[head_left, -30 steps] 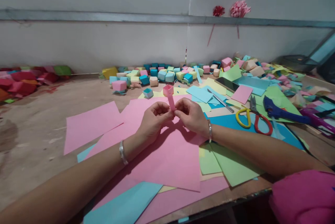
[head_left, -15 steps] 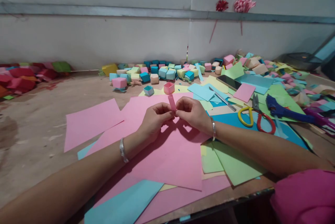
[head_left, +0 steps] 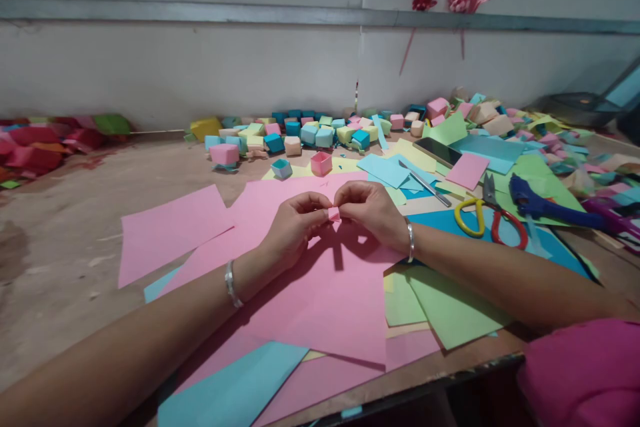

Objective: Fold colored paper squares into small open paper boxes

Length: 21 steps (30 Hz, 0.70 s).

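Observation:
Between the fingertips of both hands is a small folded pink paper piece, above large pink sheets. My left hand pinches its left side, thumb and fingers pressed together. On the right side, my right hand grips the same piece in a similar pinch. Just beyond the hands stand a small open pink paper box and a smaller light-blue one.
Scissors, a blue glue gun, a metal pen-like tool and a dark phone lie at the right among coloured papers. Many folded paper cubes line the wall. Red paper pieces are heaped at far left.
The pink strip that stood upright between my fingers now shows as a compact folded shape. Both hands stay close together, and the view has shifted slightly.

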### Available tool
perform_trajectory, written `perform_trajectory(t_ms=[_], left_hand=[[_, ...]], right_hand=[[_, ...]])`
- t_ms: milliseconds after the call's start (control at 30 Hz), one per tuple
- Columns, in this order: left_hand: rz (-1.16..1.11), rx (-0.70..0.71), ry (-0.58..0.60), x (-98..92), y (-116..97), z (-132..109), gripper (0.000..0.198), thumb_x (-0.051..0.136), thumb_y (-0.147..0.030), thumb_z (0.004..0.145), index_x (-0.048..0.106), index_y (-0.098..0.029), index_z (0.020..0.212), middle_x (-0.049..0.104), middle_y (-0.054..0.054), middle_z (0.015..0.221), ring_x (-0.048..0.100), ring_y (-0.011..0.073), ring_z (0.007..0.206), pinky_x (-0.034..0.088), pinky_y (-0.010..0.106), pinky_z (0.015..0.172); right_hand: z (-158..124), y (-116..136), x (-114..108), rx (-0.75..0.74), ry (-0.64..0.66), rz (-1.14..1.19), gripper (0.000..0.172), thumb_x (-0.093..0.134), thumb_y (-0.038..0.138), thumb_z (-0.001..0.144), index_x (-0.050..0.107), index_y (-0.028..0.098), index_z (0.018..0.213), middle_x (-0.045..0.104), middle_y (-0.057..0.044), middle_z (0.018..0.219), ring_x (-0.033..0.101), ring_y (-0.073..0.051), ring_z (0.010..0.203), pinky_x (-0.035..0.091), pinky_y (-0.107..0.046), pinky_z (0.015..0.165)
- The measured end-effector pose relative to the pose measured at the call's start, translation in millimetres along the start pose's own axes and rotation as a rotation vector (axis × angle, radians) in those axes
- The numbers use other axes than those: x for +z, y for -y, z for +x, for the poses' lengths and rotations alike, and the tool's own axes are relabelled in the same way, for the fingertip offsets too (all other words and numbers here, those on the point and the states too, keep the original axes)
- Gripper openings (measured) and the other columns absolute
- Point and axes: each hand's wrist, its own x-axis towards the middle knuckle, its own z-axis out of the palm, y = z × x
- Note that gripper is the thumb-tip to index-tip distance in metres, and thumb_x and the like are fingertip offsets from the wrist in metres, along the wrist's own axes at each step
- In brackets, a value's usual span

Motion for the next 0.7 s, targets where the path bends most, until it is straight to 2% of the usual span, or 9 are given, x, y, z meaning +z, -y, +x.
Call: perform_trajectory(t_ms=[233, 433, 567, 700], left_hand=[[0.014, 0.012, -0.009, -2.2, 2.3, 1.2, 0.020, 0.080, -0.014, 0.056, 0.069, -0.015, 0.072, 0.065, -0.001, 0.062, 0.060, 0.0114, 0.055, 0.046, 0.023, 0.052], [0.085, 0.058, -0.049, -2.9, 4.1, 0.7, 0.015, 0.075, -0.010, 0.057, 0.070, -0.015, 0.070, 0.062, -0.003, 0.055, 0.055, 0.0082, 0.049, 0.043, 0.020, 0.049], [0.141, 0.081, -0.047, -4.3, 5.0, 0.7, 0.016, 0.076, -0.013, 0.061, 0.073, -0.014, 0.076, 0.067, 0.000, 0.063, 0.058, 0.0093, 0.053, 0.046, 0.022, 0.053], [0.129, 0.066, -0.020, -6.0, 5.4, 2.0, 0.018, 0.079, -0.020, 0.062, 0.072, -0.013, 0.077, 0.069, 0.003, 0.069, 0.064, 0.0144, 0.061, 0.052, 0.027, 0.059]], right_hand=[[2.2, 0.9, -4.3, -0.060, 0.046, -0.114, 0.011, 0.053, 0.013, 0.061, 0.061, 0.018, 0.065, 0.057, 0.005, 0.056, 0.051, -0.009, 0.052, 0.041, -0.023, 0.052], [3.3, 6.3, -8.6, 0.012, 0.135, -0.177, 0.005, 0.055, 0.015, 0.068, 0.058, 0.018, 0.069, 0.055, 0.005, 0.059, 0.052, -0.009, 0.054, 0.042, -0.024, 0.054], [3.4, 4.9, -8.7, 0.034, 0.101, -0.252, 0.010, 0.057, 0.013, 0.065, 0.058, 0.019, 0.073, 0.058, 0.003, 0.068, 0.053, -0.011, 0.058, 0.043, -0.025, 0.053], [5.0, -2.9, -9.1, -0.036, 0.071, -0.332, 0.010, 0.056, 0.012, 0.066, 0.058, 0.019, 0.073, 0.061, 0.001, 0.071, 0.056, -0.012, 0.065, 0.045, -0.026, 0.059]])
